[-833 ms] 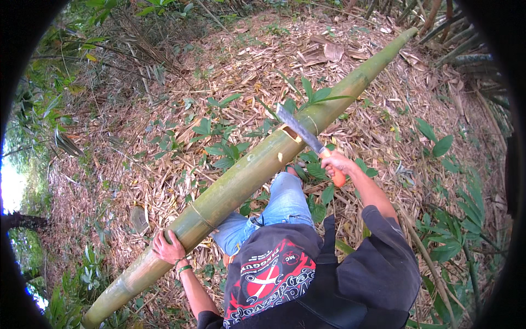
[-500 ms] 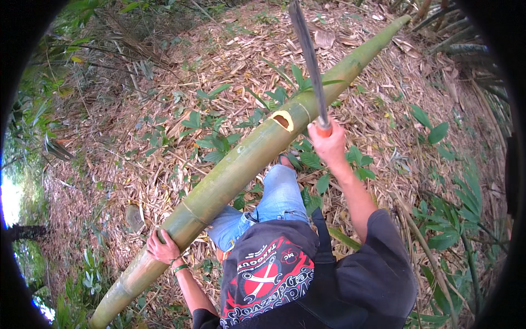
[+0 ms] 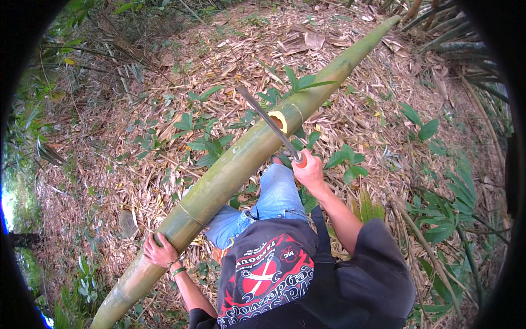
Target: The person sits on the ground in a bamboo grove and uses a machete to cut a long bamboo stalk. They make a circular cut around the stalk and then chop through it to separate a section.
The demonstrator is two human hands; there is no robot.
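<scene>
A long, thick green bamboo pole [image 3: 222, 174] runs diagonally from the lower left to the upper right. Its wall has a cut opening [image 3: 281, 119] with a pale yellow rim and a brown hollow inside. My right hand [image 3: 310, 169] is closed around the orange handle of a machete [image 3: 257, 107]. The dark blade lies across the pole at the near-left side of the opening, pointing up and left; whether it touches cannot be made out. Lower down, my left hand [image 3: 160, 250] grips the pole from above, fingers curved over its surface near a node ring.
Dry bamboo leaves [image 3: 148, 186] cover the ground, with small green plants [image 3: 211, 143] beside the pole. My jeans-clad leg [image 3: 278, 189] is close under it. Bamboo stems [image 3: 460, 46] stand at the upper right; a slanting stick [image 3: 424, 241] lies right of my arm.
My right hand has come down and left with the machete. The blade has swung from raised above the pole to lying across it by the opening. My left hand stays in place.
</scene>
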